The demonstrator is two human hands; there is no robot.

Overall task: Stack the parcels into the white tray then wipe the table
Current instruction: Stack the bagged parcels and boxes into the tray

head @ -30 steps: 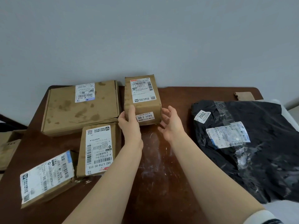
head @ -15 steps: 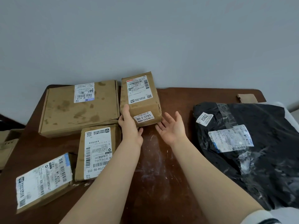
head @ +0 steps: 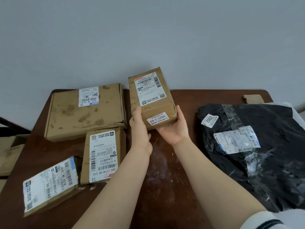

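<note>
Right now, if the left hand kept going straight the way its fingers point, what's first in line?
The left hand already touches the held box; past it, probably only the wall. Depth is unclear.

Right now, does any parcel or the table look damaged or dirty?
Yes. The large flat box at the back left has dark stains across its top, and the table has whitish smears in front of the hands.

Head-height view, down over table (head: 165,187)

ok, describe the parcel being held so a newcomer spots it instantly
On the brown table, look at the middle near the far edge. The tall brown box is held tilted between both hands. Only it carries a front sticker reading 80-2-3205.
</note>
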